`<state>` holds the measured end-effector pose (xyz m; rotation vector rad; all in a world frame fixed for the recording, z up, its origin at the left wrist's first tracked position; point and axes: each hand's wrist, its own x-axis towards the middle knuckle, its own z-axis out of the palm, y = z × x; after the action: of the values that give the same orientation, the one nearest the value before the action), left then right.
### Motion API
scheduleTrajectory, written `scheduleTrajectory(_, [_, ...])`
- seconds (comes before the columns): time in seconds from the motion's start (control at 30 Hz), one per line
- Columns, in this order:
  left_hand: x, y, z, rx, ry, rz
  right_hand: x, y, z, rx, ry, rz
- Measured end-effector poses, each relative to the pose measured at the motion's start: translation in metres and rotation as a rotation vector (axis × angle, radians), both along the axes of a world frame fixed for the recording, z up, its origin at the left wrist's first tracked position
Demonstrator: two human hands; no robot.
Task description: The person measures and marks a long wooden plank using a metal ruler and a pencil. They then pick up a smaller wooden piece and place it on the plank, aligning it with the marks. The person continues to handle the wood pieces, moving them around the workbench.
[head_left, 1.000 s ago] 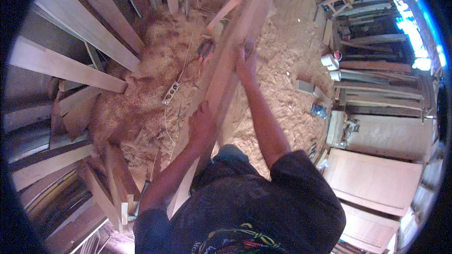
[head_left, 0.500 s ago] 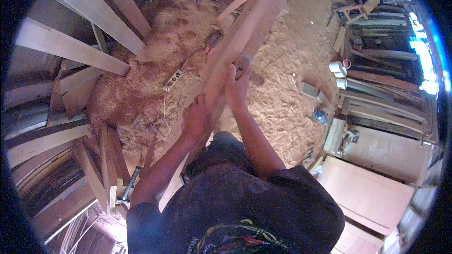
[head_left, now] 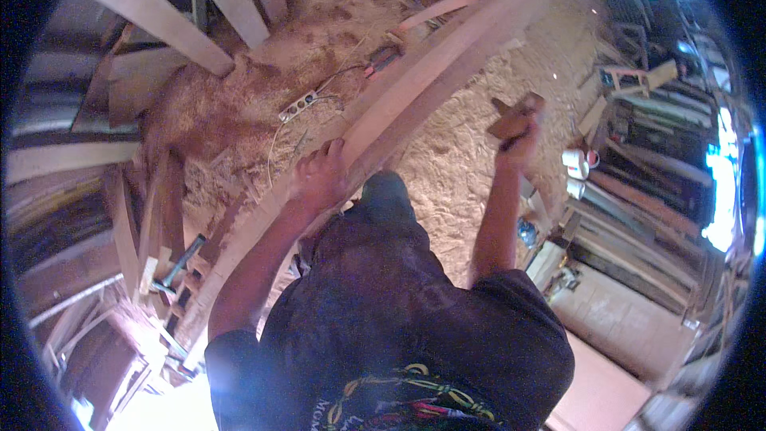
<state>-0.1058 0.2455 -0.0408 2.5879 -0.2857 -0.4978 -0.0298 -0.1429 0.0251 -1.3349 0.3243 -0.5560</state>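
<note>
A long wooden beam [head_left: 415, 88] runs slantwise from the lower left to the upper right in front of me. My left hand [head_left: 321, 172] is closed over the beam near my knee, its fingers curled on the top face. Out to the right, away from the beam, my right hand [head_left: 520, 144] is raised and grips a wooden hand plane [head_left: 517, 115], a brown block with a crosswise handle. Motion blurs the right hand a little, and the plane's underside cannot be made out clearly.
Shavings [head_left: 455, 168] cover the floor. Beyond the beam lie a power strip [head_left: 298, 106] with a cord and a red-and-black tool [head_left: 381, 61]. A hammer [head_left: 182, 263] rests at the lower left. Boards [head_left: 152, 12] lean at the left; stacked timber [head_left: 638, 239] and white tubs [head_left: 574, 164] stand at the right.
My right hand has lifted off the beam with the hand plane and swung to the right. My left hand stays on the beam. The view has shifted somewhat.
</note>
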Motion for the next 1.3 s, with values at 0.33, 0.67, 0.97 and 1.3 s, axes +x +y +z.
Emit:
scheduleTrajectory(0.33, [-0.025, -0.018, 0.015, 0.133, -0.269, 0.330, 0.216, -0.003, 0.068, -0.534, 0.310, 0.652])
scheduleTrajectory(0.67, [-0.001, -0.101, 0.034, 0.371, -0.058, 1.004, 0.284, 0.078, 0.027, -1.342, -0.333, 2.137])
scheduleTrajectory(0.97, [0.000, -0.114, 0.034, 0.390, -0.050, 1.051, 0.235, 0.133, 0.007, -1.246, -0.426, 2.219])
scheduleTrajectory(1.3, [0.001, -0.112, 0.034, 0.480, -0.128, 1.057, 0.248, 0.124, 0.021, -1.152, -0.547, 2.236])
